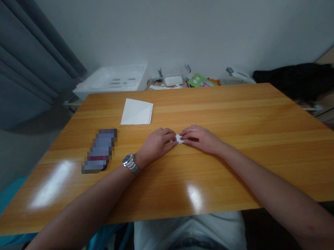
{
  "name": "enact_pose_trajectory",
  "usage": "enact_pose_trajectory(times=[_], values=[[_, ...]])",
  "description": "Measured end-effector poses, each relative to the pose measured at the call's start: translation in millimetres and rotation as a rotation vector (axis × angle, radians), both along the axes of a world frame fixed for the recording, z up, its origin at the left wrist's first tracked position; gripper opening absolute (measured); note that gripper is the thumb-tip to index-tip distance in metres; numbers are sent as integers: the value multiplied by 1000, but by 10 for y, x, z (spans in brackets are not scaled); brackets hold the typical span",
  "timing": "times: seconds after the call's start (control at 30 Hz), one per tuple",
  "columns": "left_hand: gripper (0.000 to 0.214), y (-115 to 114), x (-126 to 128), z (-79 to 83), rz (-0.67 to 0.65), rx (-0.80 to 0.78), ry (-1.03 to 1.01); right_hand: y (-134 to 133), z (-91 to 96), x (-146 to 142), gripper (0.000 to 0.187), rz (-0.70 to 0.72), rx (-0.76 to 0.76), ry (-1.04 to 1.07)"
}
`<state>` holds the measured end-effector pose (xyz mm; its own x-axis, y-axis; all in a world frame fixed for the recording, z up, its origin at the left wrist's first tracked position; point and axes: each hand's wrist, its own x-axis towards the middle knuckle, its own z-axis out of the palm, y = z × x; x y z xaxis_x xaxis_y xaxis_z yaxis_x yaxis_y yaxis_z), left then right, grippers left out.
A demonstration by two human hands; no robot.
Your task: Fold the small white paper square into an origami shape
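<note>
A small piece of white paper (179,138) is pinched between both hands, just above or on the wooden table. My left hand (158,142), with a metal watch (130,163) on its wrist, closes its thumb and fingers on the paper's left end. From the other side, my right hand (200,139) grips the right end with curled fingers. Much of the paper is hidden by the fingertips, so its full shape cannot be made out. Beyond the left hand lies a flat white sheet (137,111) with a row of holes along its right edge.
A phone-like device (100,150), its screen blurred, lies on the wooden table (255,124) at left. Behind the far edge are a white foam tray (113,78), a green booklet (200,80) and a dark cloth (294,77). A grey curtain (22,54) hangs at left.
</note>
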<state>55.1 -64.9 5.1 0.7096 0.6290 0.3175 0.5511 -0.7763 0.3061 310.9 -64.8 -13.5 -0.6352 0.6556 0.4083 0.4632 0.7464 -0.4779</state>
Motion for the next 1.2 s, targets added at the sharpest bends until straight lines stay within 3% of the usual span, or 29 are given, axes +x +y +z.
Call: enact_pose_trajectory(times=[0.4,0.8,0.9,1.1,1.2], values=[[14,2,46,-22,108,-73,-56,-65,37,-31,13,-102,-88,3],[14,-8,80,-4,166,-48,-22,-58,29,-44,15,-94,19,-102],[20,-7,76,8,134,-2,17,-43,28,-31,15,-88,28,-118],[30,-16,16,17,-67,43,87,17,20,54,18,-86,52,-125],[35,-70,17,37,-55,85,170,37,15,103,18,-103,56,-103]])
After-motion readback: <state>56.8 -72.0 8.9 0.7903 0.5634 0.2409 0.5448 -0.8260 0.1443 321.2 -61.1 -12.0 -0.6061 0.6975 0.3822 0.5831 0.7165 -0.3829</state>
